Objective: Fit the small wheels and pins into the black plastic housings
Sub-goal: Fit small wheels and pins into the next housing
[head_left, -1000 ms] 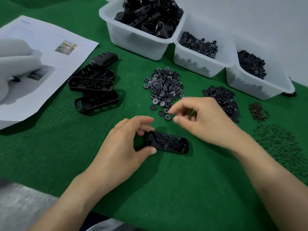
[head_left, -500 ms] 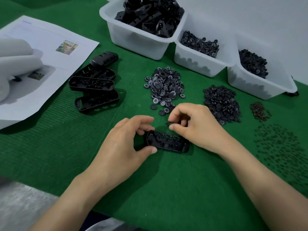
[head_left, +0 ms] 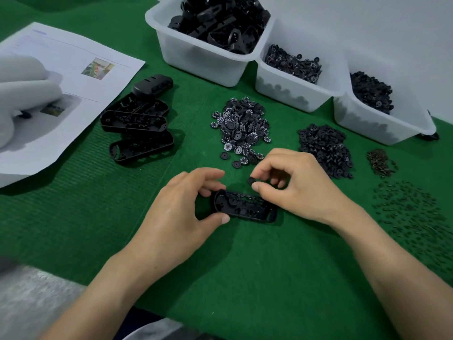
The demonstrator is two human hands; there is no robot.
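From the head camera, an open black housing [head_left: 245,207] lies on the green mat [head_left: 245,266] just in front of the person, hollow side up; its long axis runs left to right, the right end a little nearer the person. The left hand [head_left: 181,204] grips the housing's left end, thumb on the near edge and forefinger curled over the far edge. The right hand [head_left: 294,185] is closed in a pinch on a small black wheel [head_left: 251,180] between thumb and forefinger, held just above the housing's far edge; whether the wheel touches the housing I cannot tell.

Beyond the hands lies a pile of wheels [head_left: 241,126] with white markings; to its right a darker pile of black parts [head_left: 323,148], then a small brownish heap [head_left: 381,163], with scattered pins [head_left: 411,209] nearer the person. To the left, more housings [head_left: 137,128] lie stacked beside a printed sheet [head_left: 81,77]. Three white bins [head_left: 203,62] of black parts stand along the back.
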